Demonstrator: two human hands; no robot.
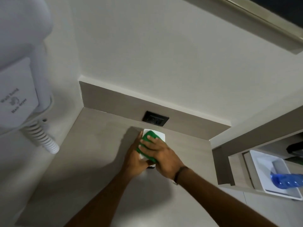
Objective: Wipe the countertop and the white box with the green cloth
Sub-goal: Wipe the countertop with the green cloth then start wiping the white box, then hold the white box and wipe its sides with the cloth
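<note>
A white box (159, 135) stands on the grey countertop (91, 154) close to the back wall. The green cloth (148, 135) lies over the box's top. My right hand (161, 155) presses flat on the cloth, fingers spread. My left hand (135, 158) grips the box's left side and steadies it. Much of the box is hidden under both hands and the cloth.
A black power socket (155, 120) sits in the low backsplash just behind the box. A white wall hair dryer (18, 89) with a coiled cord (43, 137) hangs at the left. At the right, a shelf holds a white tray (260, 176) with a blue bottle (286, 180).
</note>
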